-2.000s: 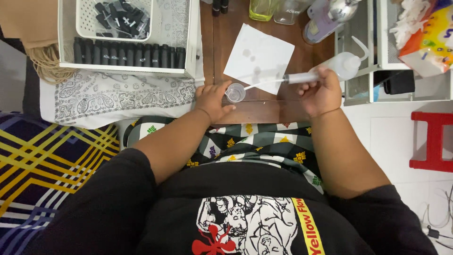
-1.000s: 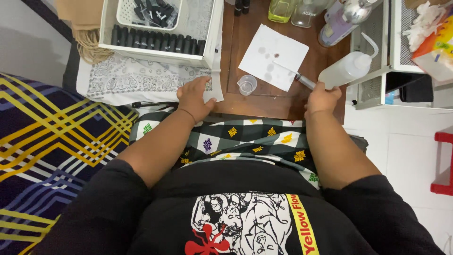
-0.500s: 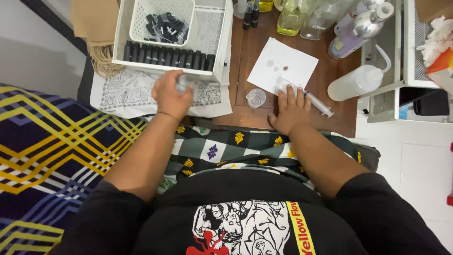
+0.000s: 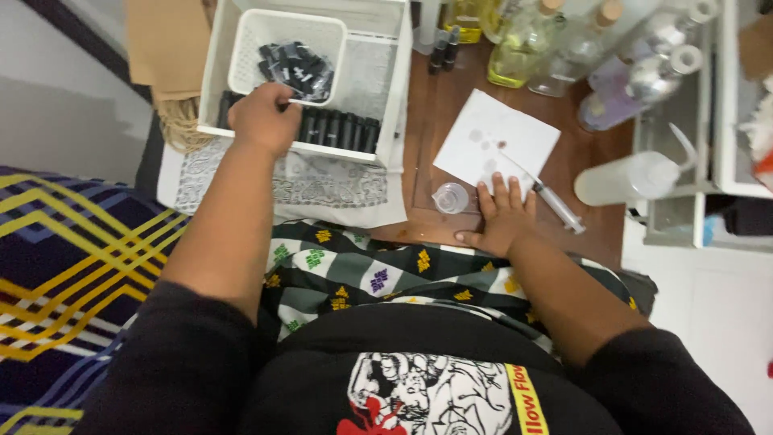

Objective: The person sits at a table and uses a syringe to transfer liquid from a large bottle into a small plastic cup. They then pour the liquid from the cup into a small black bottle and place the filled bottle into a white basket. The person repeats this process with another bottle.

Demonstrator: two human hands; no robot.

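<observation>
White tray (image 4: 386,97) at upper centre holds a row of black vials (image 4: 338,129); the left hand (image 4: 263,118) reaches onto them, grip hidden. At centre right, the right hand (image 4: 501,217) lies flat and open, empty, touching stained white paper (image 4: 495,145), between a small clear cup (image 4: 450,197) and a syringe (image 4: 555,205).

left hand (image 4: 263,119) in tray (image 4: 211,76) over vials (image 4: 338,129); right hand (image 4: 501,216) between cup (image 4: 449,197) and syringe (image 4: 555,203).
</observation>
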